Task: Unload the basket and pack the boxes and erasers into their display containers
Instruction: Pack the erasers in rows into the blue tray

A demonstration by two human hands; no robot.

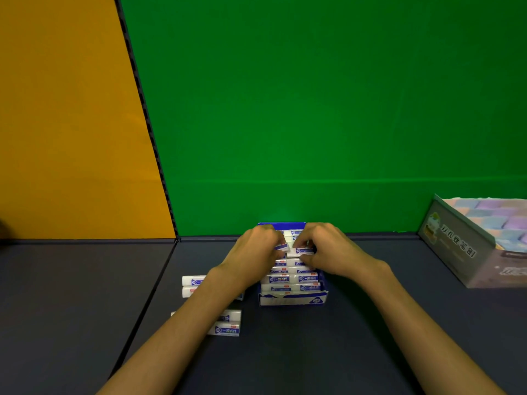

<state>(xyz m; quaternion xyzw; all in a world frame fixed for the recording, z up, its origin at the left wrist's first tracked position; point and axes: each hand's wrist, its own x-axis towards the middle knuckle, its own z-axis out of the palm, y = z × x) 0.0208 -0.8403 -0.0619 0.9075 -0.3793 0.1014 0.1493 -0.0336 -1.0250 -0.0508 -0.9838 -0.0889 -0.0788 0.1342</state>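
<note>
A blue and white display box [293,300] stands in the middle of the dark table, packed with rows of white erasers [288,278] in blue-printed sleeves. Both hands are over its far half. My left hand [256,250] pinches one eraser [281,247] at the box's left column. My right hand [328,248] grips another eraser [303,250] in the right column. Several loose erasers [226,327] lie on the table to the left of the box, partly hidden by my left forearm; two more [192,285] lie further back.
A grey display box [456,249] filled with pastel blue, purple and pink boxes stands at the right edge. A green wall rises behind the table and an orange panel to the left. A seam [154,292] runs across the table surface on the left.
</note>
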